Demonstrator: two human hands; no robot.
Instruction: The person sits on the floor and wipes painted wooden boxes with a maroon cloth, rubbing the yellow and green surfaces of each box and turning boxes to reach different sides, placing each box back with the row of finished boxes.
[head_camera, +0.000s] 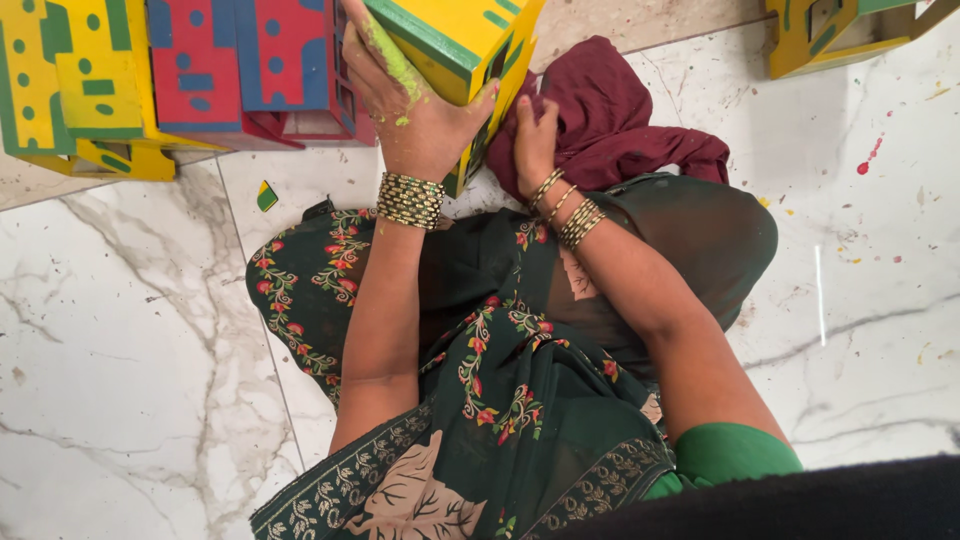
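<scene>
Left hand (415, 105) clasps yellow box (455, 45) — right hand (533, 140) steadies it.

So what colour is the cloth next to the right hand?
Dark maroon: the cloth is bunched on the floor beside the right hand, seen in the head view.

Both bare forearms reach forward from the lap, side by side. The left hand (420, 105) is raised, back to the camera, fingers curled upward and thumb spread to the right, gripping; green smears mark its back and fingers. Stacked bangles ring the left wrist. The right hand (535, 145) sits just beside it, lower, fingers bent and pressing; thin bangles circle its wrist, a green sleeve at the upper arm
</scene>
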